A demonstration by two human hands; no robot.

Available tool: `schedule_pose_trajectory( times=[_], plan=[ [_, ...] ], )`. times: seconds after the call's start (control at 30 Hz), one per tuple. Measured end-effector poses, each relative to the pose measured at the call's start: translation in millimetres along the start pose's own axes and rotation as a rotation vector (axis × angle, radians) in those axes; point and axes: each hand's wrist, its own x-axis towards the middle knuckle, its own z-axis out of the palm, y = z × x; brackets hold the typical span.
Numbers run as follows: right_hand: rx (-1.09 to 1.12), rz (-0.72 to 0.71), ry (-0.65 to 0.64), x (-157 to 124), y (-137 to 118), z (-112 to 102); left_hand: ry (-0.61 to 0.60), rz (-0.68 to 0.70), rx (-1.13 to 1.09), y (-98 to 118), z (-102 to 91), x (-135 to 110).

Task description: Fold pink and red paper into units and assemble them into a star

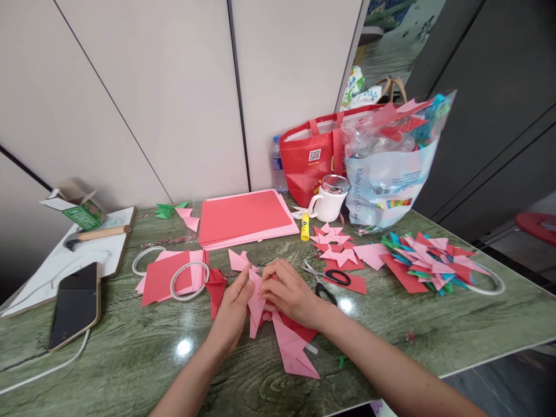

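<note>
My left hand (234,304) and my right hand (286,289) meet near the middle of the table, both closed on a folded pink paper piece (256,307). The right fingers are bent over its far edge, and my left thumb presses against its near-left side. Under and beside the hands lie more folded pieces: a large pink one (293,350) towards me, a red one (216,289) to the left and another pink one (238,260) behind. Black-handled scissors (329,284) rest half open just right of my right hand.
Behind are stacked red and pink sheets (245,217), a yellow glue stick (304,227) and a white mug (330,200). White rings (190,297) lie left over paper squares; a phone (75,304) and hammer (102,233) are further left. A folded-paper pile (428,260) lies right.
</note>
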Motion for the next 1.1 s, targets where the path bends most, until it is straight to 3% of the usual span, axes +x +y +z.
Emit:
schedule_pose_trajectory(
  times=[0.17,0.23,0.33,0.37,0.4,0.43,0.5,0.57,0.6,0.67,0.8,0.87,0.97,1.1],
  plan=[
    [0.326,0.179,0.056,7.7,-1.1,-9.4,0.018,0.001,-0.006,16.3,3.4,-3.0],
    [0.571,0.325,0.102,10.4,4.3,-20.2,0.018,0.041,-0.030,26.2,1.4,-2.4],
    [1.050,0.318,0.080,6.0,16.1,-43.8,0.052,0.140,-0.049,37.1,-5.1,1.4],
    [1.214,0.249,-0.018,2.4,19.5,-52.6,0.062,0.153,-0.055,39.0,-7.4,2.9],
    [1.354,0.096,-0.259,-1.6,22.1,-61.0,0.066,0.157,-0.062,39.9,-9.4,4.4],
    [1.392,0.017,-0.379,-5.2,23.9,-68.5,0.064,0.155,-0.067,40.1,-10.9,5.7],
    [1.441,-0.091,-0.553,-9.0,25.1,-79.0,0.038,0.133,-0.064,39.4,-12.0,7.2],
    [1.646,-0.213,-0.794,-6.6,24.5,-82.7,0.008,0.095,-0.045,38.7,-11.3,6.9],
    [1.669,-0.187,-0.798,-3.6,23.9,-82.6,-0.008,0.071,-0.033,38.7,-10.6,6.2],
    [1.443,0.108,-0.639,2.8,23.4,-80.7,-0.035,0.026,-0.006,39.3,-9.3,4.1],
    [0.715,0.711,-0.675,4.6,27.5,-73.6,-0.070,-0.087,0.058,39.4,-9.9,1.1],
    [0.406,0.884,-0.675,0.8,31.7,-66.9,-0.076,-0.132,0.074,37.1,-11.1,1.6],
    [0.163,0.871,-0.546,-2.8,36.4,-52.9,-0.087,-0.146,0.064,30.8,-12.1,4.4],
    [0.175,0.800,-0.431,-2.3,37.8,-31.8,-0.108,-0.137,0.042,22.5,-9.9,7.6]
  ],
)
